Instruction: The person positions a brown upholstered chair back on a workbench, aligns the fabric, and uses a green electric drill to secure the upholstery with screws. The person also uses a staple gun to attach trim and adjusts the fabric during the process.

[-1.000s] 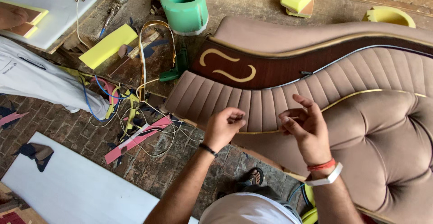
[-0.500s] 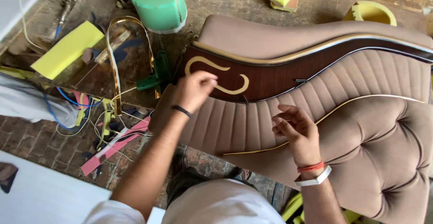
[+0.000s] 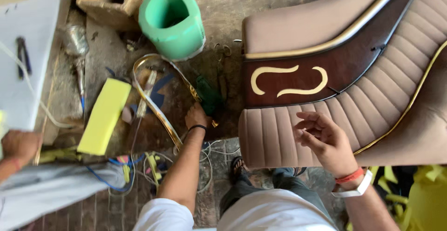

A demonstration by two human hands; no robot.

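Observation:
My left hand (image 3: 197, 117) reaches down to the floor and closes on a dark green tool (image 3: 208, 99) that lies beside a loop of gold trim strip (image 3: 156, 105). My right hand (image 3: 324, 139) hovers open, fingers spread, over the ribbed brown upholstery of a sofa piece (image 3: 279, 133). The sofa piece has a dark wooden panel (image 3: 298, 75) with cream curved inlays and a gold edging line. A red band and a white band sit on my right wrist.
A green foam cylinder (image 3: 172, 20) stands on the floor at the top. A yellow foam block (image 3: 103, 115) lies to the left, with tangled coloured wires (image 3: 139, 166) below it. Another person's hand (image 3: 18, 146) shows at the far left. A white board (image 3: 25, 54) lies at upper left.
My left hand left the sofa's ribbed edge and moved left and down to the green tool on the floor. The view swung left. My right hand stayed over the upholstery.

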